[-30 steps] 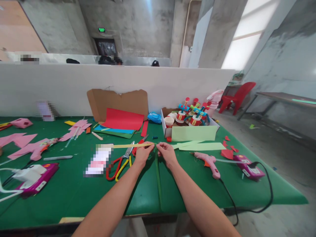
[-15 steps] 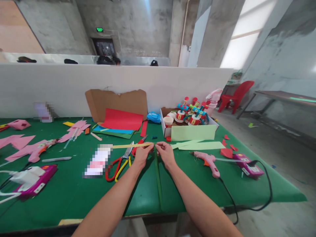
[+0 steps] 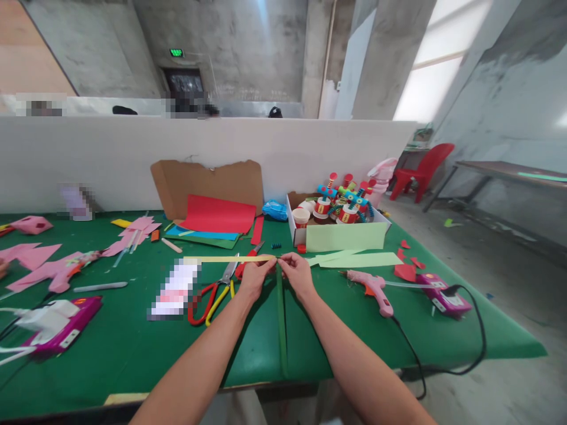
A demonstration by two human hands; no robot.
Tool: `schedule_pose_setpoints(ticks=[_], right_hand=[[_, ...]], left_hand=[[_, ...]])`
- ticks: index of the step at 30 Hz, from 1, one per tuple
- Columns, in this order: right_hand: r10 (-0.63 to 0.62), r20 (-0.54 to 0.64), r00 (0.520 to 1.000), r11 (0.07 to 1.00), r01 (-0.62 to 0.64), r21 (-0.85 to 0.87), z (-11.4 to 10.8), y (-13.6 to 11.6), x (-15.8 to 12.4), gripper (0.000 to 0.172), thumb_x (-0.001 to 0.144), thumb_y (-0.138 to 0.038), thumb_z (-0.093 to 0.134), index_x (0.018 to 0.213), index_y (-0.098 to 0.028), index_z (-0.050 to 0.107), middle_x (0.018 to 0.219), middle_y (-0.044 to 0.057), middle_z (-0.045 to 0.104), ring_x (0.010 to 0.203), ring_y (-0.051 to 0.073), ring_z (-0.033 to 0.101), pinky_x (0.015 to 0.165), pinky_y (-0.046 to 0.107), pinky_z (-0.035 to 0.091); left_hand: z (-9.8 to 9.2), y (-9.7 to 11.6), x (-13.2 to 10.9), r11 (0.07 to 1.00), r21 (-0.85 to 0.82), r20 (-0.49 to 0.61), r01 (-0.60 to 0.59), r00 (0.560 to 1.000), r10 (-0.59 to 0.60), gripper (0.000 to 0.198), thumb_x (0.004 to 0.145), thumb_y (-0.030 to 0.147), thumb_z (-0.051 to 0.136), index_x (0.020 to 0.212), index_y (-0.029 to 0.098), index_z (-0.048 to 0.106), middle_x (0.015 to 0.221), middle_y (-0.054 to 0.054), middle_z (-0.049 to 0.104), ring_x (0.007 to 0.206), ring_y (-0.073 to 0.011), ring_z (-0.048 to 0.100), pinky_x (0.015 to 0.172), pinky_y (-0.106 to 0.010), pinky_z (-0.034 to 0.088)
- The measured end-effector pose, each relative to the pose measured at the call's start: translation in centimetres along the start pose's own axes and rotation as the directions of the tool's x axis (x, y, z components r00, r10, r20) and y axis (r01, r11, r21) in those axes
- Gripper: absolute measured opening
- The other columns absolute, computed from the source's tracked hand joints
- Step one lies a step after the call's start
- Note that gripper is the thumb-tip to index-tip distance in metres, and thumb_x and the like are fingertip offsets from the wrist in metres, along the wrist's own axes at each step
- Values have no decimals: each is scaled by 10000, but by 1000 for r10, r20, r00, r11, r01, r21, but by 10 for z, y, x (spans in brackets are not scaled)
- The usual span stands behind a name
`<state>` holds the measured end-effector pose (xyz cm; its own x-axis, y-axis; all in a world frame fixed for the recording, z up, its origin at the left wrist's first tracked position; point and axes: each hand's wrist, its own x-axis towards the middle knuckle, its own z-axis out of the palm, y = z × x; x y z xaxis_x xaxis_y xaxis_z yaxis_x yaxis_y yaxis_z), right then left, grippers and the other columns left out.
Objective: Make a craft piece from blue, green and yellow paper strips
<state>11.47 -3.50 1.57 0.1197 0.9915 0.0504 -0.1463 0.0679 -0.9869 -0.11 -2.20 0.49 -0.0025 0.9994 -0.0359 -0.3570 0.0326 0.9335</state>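
My left hand (image 3: pixel 254 278) pinches the right end of a narrow yellow paper strip (image 3: pixel 221 260), which stretches out to the left. At the same spot my right hand (image 3: pixel 297 274) has its thumb and fingers closed on the top of a green paper strip (image 3: pixel 282 319) that runs down toward the table's front edge. The two strips meet at a corner between my fingertips, which partly hide the join. Red-and-yellow-handled scissors (image 3: pixel 210 301) lie beside my left wrist, with red scissors (image 3: pixel 248 258) just beyond the hand. Pale green paper (image 3: pixel 358 260) lies right of my right hand.
A pink glue gun (image 3: pixel 374 289) and purple power strip (image 3: pixel 443 295) with a cord stand at right. A box (image 3: pixel 293 227) of paper-cup figures, coloured sheets (image 3: pixel 221 213) and a white divider (image 3: pixel 212 141) lie beyond. Another person's hand (image 3: pixel 3 269) shows at the left edge.
Both my hands keep their pinch in nearly the same place. The yellow strip's left end has swung slightly upward. Another person's hand has come in at the left edge.
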Motion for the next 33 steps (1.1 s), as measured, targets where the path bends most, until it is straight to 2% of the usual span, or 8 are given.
schedule_pose_setpoints(ticks=[5,13,21,25,28,31,33], right_hand=[[34,27,999,999,-35,24,-4,-4,0,237,587,-378,710,717,-186,662,603,-23,614,486,92,491,497,234,428],[46,4,999,996,-47,81,-6,0,2,210,546,-353,748,651,-193,661,573,-26,610,498,99,498,518,243,437],[51,7,999,993,-51,110,-6,1,3,179,551,-309,746,592,-181,628,526,-41,576,483,84,480,508,225,411],[95,75,993,986,-104,129,-10,-1,4,186,548,-304,755,642,-176,658,557,-40,603,492,78,500,528,222,425],[89,121,989,992,-99,77,-14,-4,5,208,569,-322,750,706,-172,702,585,-28,634,488,76,505,523,223,429],[70,132,989,997,-73,15,-17,-5,6,186,557,-311,766,658,-166,707,531,-31,618,462,78,497,508,228,437],[101,111,989,993,-108,52,-18,-5,6,193,544,-302,782,650,-161,702,518,-28,616,463,82,515,509,226,457]], left_hand=[[1,3,-2,998,63,13,-32,999,31,354,488,395,797,667,118,668,566,10,564,518,-76,436,498,-212,329],[5,12,-7,993,114,22,-19,1000,17,308,493,378,786,643,142,656,597,10,585,558,-98,474,529,-217,368],[4,10,-6,992,116,55,-42,998,36,246,530,338,760,624,140,650,578,14,575,543,-96,469,534,-219,372],[3,10,-6,990,130,76,-53,996,43,232,546,336,748,618,144,641,550,22,558,530,-97,468,523,-219,369],[3,11,-7,990,137,97,-33,995,20,243,536,334,762,604,139,634,515,31,533,506,-87,449,503,-212,353],[2,10,-7,992,125,137,18,990,-35,277,499,330,799,597,132,632,502,35,521,486,-73,427,486,-204,335],[2,10,-6,994,76,145,78,986,-88,318,479,350,818,625,128,643,527,25,545,489,-71,441,483,-203,342]])
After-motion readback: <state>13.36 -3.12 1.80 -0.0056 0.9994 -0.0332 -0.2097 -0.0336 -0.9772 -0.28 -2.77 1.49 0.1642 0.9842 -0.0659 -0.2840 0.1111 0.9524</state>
